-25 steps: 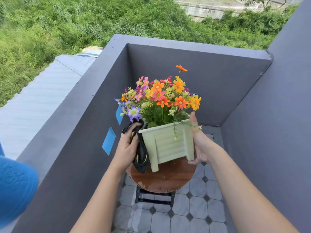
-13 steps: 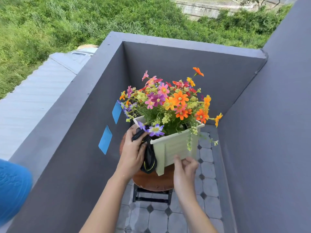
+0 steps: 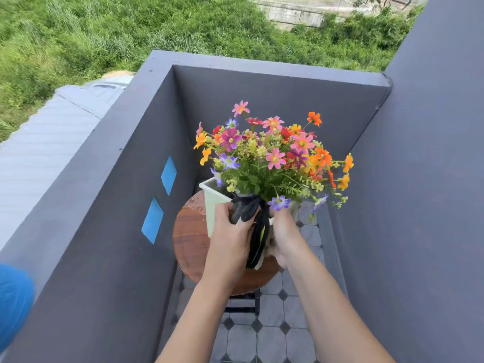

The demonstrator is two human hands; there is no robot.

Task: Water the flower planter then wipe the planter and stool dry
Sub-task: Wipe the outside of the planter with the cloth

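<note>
A pale green planter (image 3: 213, 203) full of colourful flowers (image 3: 272, 153) stands on a round brown wooden stool (image 3: 188, 237). My left hand (image 3: 230, 239) presses a black cloth (image 3: 258, 226) with a yellow stripe against the planter's near side. The cloth hangs down over the planter's front corner. My right hand (image 3: 285, 234), slightly blurred, grips the planter's right near side just beside the cloth. Water drops (image 3: 196, 203) lie on the stool's far left edge. Both hands and the cloth hide most of the planter's body.
A dark grey parapet wall (image 3: 104, 205) with two blue squares (image 3: 169, 174) runs close on the left. Another grey wall (image 3: 419, 205) closes the right and back. A blue object (image 3: 13, 305) sits at the lower left. Below is a tiled floor (image 3: 262, 341).
The planter has been turned on the stool. My right hand left its far right side and came to the near corner. My left hand carried the cloth across to the near face.
</note>
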